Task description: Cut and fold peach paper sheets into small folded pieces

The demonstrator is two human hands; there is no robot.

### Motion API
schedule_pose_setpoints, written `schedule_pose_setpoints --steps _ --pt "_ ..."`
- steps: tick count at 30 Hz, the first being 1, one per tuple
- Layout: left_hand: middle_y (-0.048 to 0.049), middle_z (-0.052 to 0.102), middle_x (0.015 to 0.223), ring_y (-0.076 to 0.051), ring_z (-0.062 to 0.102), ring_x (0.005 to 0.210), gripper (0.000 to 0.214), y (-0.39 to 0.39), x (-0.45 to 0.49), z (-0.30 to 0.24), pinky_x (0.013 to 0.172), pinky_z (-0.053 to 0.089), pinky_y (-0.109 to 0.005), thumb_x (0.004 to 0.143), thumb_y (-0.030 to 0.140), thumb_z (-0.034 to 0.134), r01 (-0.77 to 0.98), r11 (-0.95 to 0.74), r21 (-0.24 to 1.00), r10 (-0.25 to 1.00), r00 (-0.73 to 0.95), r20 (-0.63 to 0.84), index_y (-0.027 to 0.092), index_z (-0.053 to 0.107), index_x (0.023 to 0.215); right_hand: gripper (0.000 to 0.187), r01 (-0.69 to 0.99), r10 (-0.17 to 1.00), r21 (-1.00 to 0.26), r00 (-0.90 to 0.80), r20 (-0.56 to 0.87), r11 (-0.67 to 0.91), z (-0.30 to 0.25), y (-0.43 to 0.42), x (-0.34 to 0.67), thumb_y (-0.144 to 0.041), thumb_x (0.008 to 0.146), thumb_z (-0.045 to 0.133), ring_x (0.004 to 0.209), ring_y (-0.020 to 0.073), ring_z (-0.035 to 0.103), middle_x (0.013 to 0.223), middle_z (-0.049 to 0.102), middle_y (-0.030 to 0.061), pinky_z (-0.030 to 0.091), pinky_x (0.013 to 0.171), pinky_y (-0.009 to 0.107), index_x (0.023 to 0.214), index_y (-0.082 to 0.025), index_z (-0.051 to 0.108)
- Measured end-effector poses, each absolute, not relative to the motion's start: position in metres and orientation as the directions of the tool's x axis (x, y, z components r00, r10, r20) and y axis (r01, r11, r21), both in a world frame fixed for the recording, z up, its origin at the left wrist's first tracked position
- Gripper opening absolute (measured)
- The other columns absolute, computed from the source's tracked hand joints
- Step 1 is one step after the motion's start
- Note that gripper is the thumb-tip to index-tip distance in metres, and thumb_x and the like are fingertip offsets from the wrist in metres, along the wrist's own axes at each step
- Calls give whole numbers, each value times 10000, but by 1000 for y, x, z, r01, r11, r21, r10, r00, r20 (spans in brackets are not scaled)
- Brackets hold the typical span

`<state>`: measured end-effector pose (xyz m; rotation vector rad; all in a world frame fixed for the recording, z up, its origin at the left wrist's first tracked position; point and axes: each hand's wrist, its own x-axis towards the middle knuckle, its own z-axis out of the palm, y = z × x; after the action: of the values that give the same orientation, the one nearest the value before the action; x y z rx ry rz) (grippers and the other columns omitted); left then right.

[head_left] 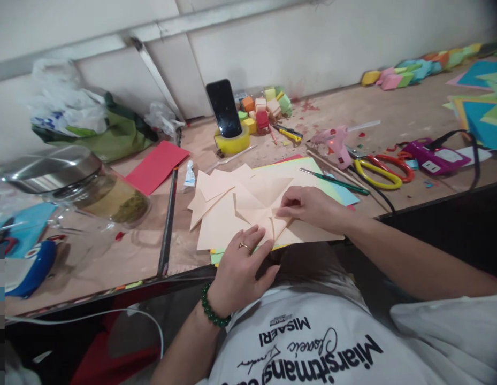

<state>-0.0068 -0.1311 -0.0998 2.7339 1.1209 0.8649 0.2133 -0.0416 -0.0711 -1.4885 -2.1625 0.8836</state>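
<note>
A folded peach paper sheet (232, 211) lies on a stack of coloured sheets at the table's near edge. My left hand (240, 267), with a ring and a green bead bracelet, rests flat on the paper's lower part, fingers spread. My right hand (312, 207) pinches a folded flap of the same paper near its middle, fingers curled together. Both hands touch the paper, a few centimetres apart.
Behind the paper lie a green pen (332, 181), yellow and orange scissors (382, 172), a pink glue gun (336, 143), and a purple power strip (433, 156). A phone (224, 109) leans on a yellow tape roll, coloured paper cubes (264, 107) beside it. Left: red sheet (155, 166), glass jar (91, 187).
</note>
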Motion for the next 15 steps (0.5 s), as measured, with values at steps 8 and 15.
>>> schedule_pose_setpoints --steps 8,15 --pt "-178 667 1213 -327 595 1213 348 -131 -6 -101 998 501 -532 876 313 562 631 -722 284 680 572 459 155 573 1186 249 734 942 -596 -304 140 325 -93 -44 208 -382 837 672 679 135 523 758 605 7 352 617 256 686 -195 606" --pt "-189 660 1200 -343 602 1175 378 -131 -4 -100 946 525 -544 881 267 561 644 -734 216 656 592 468 130 581 1233 274 710 913 -574 -337 231 408 -98 -44 210 -391 848 695 662 136 510 729 585 7 354 603 260 674 -200 603"
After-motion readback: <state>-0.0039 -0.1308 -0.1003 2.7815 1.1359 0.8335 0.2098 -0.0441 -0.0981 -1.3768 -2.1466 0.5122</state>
